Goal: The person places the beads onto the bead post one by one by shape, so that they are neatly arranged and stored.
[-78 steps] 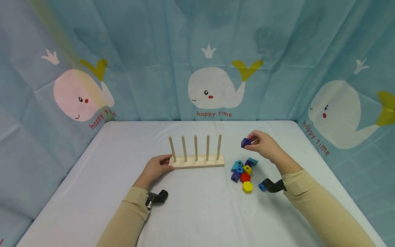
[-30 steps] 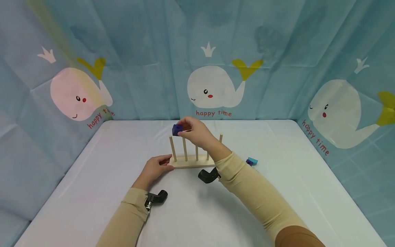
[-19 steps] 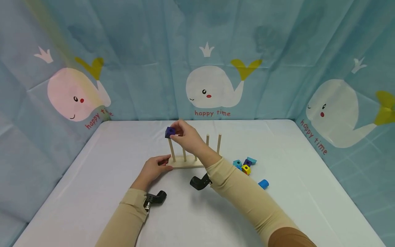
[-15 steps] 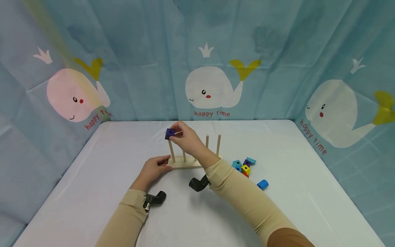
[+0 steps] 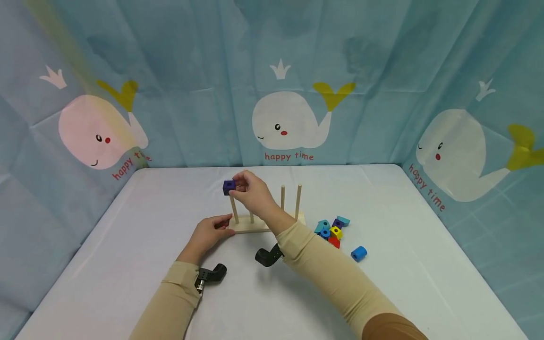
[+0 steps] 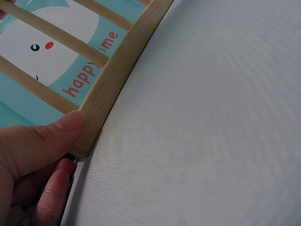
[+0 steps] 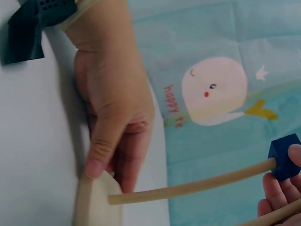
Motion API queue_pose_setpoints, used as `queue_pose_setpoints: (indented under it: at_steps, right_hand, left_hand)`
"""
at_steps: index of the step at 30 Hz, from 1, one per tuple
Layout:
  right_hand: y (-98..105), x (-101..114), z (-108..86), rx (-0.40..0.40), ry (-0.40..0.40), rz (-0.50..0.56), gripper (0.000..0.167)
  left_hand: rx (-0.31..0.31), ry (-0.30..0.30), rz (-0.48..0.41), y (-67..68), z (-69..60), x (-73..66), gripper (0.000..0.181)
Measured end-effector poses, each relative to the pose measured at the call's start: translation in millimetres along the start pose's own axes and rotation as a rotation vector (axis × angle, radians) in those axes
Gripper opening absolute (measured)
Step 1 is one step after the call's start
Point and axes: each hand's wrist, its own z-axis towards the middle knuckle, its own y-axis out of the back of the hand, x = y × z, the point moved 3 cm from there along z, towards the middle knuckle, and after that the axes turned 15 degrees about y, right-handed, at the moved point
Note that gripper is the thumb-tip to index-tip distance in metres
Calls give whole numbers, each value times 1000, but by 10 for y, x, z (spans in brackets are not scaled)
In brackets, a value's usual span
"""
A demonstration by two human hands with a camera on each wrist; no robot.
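Red lettering [image 5: 289,157] on the blue curtain [image 5: 191,47] reads "happy time" by each of three printed whales [image 5: 284,113]; the leftmost copy [image 5: 122,169] is only partly legible.

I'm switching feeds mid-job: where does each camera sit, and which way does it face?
Head: on the head, facing forward and down at the peg rack; left hand, right hand and both sleeves show.
Left wrist: worn there, facing the rack's base and white tablecloth; part of the left hand shows.
Right wrist: worn there, facing the rack's left end; the left hand and some right-hand fingers show.
Shared: head and right wrist show the purple cube atop the leftmost peg.
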Motion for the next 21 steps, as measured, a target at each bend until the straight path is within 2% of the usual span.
queue_pose_setpoints:
  at_steps: [9, 14, 21]
  right_hand:
    - [-131, -198, -117, -68, -90, 68, 47]
    - [-200, -339, -187, -90, -91, 66, 43]
    - [-307, -551, -285, -88, -126, 34, 28]
  left_hand:
    - [-5, -2, 9, 2, 16, -5, 62]
    - [-2, -3, 24, -2, 16, -14, 61]
    - [-4, 0, 14, 12, -9, -22, 60]
